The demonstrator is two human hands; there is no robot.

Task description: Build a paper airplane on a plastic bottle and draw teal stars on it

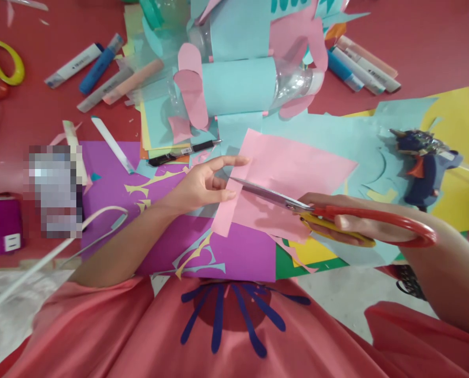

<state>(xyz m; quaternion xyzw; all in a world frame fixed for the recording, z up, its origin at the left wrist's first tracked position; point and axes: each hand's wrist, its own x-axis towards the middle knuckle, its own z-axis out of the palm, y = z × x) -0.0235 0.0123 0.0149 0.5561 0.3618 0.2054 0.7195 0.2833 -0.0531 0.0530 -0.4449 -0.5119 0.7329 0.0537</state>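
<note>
Our left hand (202, 184) holds the pink paper (285, 163) near its left edge: thumb and forefinger are spread apart, both tips on the paper, the other fingers curled behind that edge. Most of the pink paper extends rightward from those fingertips. Our right hand (370, 227) is closed around the handles of the scissors (289, 203), whose blades cross the paper, the tip ending between our left thumb and forefinger.

Just beyond our left hand we see a black pen (185, 152); nearer us is a purple sheet (250, 249) with thin scraps on it. Farther off, a bottle (238, 86) wrapped in blue paper lies on its side, with markers (364, 65) to its right. Beyond our right hand, we find a glue gun (425, 178) partly over a yellow sheet (460, 157).
</note>
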